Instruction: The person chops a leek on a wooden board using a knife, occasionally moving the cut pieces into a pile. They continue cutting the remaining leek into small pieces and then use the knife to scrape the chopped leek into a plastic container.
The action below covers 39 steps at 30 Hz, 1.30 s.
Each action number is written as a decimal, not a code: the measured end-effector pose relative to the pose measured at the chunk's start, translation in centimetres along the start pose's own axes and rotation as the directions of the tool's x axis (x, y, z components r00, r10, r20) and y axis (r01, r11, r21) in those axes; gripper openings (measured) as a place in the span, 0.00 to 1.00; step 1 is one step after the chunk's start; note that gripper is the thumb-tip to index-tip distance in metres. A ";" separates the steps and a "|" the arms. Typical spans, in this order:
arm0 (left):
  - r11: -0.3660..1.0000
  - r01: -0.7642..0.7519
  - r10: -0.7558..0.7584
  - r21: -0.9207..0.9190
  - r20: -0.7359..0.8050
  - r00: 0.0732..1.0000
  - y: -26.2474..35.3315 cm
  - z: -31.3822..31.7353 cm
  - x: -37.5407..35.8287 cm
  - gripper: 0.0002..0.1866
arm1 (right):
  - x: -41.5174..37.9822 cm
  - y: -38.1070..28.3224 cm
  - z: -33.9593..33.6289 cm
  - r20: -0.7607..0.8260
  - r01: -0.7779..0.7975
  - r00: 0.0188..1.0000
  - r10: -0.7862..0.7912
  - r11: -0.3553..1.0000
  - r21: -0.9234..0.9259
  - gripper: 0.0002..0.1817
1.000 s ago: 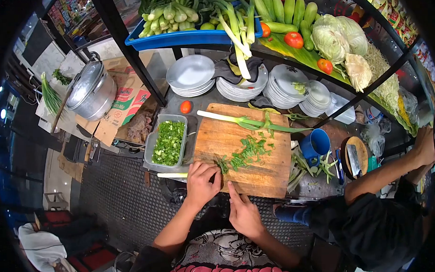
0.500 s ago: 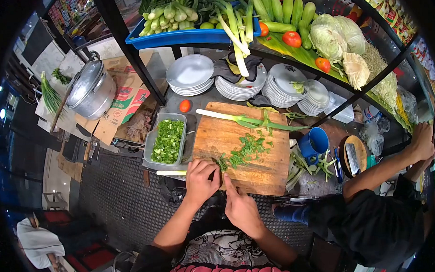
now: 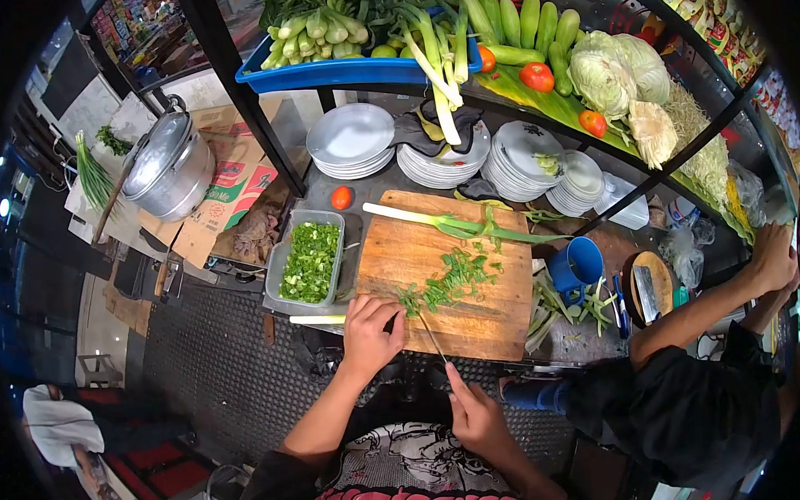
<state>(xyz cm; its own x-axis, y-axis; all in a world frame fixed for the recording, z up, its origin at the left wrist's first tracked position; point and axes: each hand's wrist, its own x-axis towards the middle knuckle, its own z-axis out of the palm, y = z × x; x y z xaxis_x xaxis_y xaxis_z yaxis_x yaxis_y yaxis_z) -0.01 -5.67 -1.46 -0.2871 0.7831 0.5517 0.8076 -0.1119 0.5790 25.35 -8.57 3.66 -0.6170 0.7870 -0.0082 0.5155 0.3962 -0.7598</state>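
Our right hand (image 3: 478, 415) is gripping a knife (image 3: 432, 336), angled onto the wooden cutting board (image 3: 501, 308). Our left hand (image 3: 373, 330) is holding what looks like a leek (image 3: 316, 320).

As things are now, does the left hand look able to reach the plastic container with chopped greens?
Probably yes: the container stands open beside the cutting board, near the left hand, with nothing covering it. However, that hand seems to hold a pale stalk, which it may need to release.
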 end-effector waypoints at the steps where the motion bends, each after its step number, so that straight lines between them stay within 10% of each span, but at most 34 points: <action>1: 1.000 0.002 -0.002 -0.010 -0.009 1.000 0.0 0.1 0.0 0.04 | 0.8 -0.1 0.5 0.000 -0.004 1.000 0.004 1.000 -0.009 0.35; 26: 1.000 -0.002 0.002 -0.005 0.015 1.000 0.1 -0.3 0.2 0.04 | 5.7 -0.5 4.2 0.007 0.019 1.000 -0.018 0.977 -0.210 0.43; 39: 0.999 -0.039 0.039 -0.023 0.018 0.999 0.2 -0.6 0.3 0.06 | 1.6 -0.4 0.6 0.044 -0.084 0.996 0.082 0.996 0.034 0.34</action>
<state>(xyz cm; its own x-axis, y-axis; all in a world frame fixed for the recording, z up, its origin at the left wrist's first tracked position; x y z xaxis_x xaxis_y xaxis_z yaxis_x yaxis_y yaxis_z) -0.21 -5.83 -0.83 -0.2456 0.7892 0.5629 0.8063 -0.1560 0.5706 23.82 -7.75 3.54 -0.5981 0.7953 -0.0992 0.5445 0.3124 -0.7784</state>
